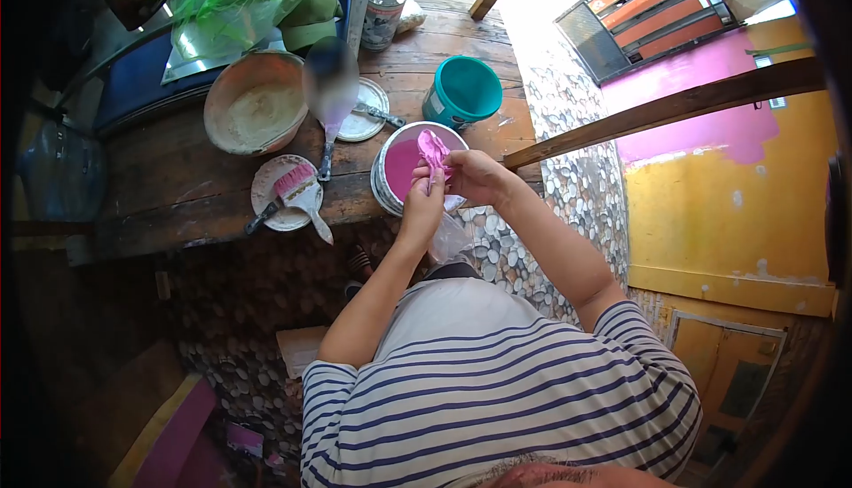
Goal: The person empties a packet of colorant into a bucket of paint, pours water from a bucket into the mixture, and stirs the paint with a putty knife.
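Observation:
Both of my hands meet over the front rim of a white bucket point(380, 188) of pink paint point(401, 165). Between them is a crumpled, glossy pink piece point(433, 147), apparently a paint-coated bag or cloth. My left hand point(424, 204) pinches its lower end, fingers closed. My right hand point(479, 177) has its fingertips closed on its right side. Clear plastic point(450, 238) hangs below the bucket's front edge. Left of the bucket, a brush with pink bristles point(298, 188) lies across a round white lid point(265, 188).
Behind the bucket stands a teal bucket point(468, 89). A large basin point(257, 106), a scraper point(334, 115), another white lid point(362, 124) and a tin point(384, 18) are on the wooden table point(177, 195). A wooden beam point(666, 106) slants off to the right.

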The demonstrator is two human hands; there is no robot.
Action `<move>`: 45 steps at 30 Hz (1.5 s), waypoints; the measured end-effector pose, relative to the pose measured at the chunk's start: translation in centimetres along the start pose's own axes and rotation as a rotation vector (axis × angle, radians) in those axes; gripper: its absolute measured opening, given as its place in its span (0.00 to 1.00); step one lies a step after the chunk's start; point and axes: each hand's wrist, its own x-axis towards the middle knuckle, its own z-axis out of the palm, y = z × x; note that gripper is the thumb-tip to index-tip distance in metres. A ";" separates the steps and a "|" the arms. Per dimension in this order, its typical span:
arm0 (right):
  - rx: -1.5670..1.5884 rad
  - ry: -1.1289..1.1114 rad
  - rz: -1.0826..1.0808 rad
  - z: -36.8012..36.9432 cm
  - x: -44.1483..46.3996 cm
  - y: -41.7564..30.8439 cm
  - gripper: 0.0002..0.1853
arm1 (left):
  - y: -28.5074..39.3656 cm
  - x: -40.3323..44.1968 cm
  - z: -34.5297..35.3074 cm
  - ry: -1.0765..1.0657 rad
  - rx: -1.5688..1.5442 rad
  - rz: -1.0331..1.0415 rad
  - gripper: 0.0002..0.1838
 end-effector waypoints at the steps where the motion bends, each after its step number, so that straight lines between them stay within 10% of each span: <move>1: 0.006 -0.018 -0.011 -0.1 0.1 0.2 0.21 | -0.3 0.3 -0.1 0.027 0.061 0.018 0.20; 10: 0.022 -0.007 0.010 -1.4 1.7 2.9 0.17 | -0.1 0.7 0.5 -0.008 -0.169 -0.112 0.13; 20: 0.029 0.016 0.037 -0.3 1.7 2.9 0.12 | 0.3 0.8 -0.4 0.026 0.741 0.199 0.21; 45: 0.119 0.260 0.156 -1.1 2.9 0.1 0.05 | 2.4 -1.4 2.1 -0.001 1.140 0.136 0.12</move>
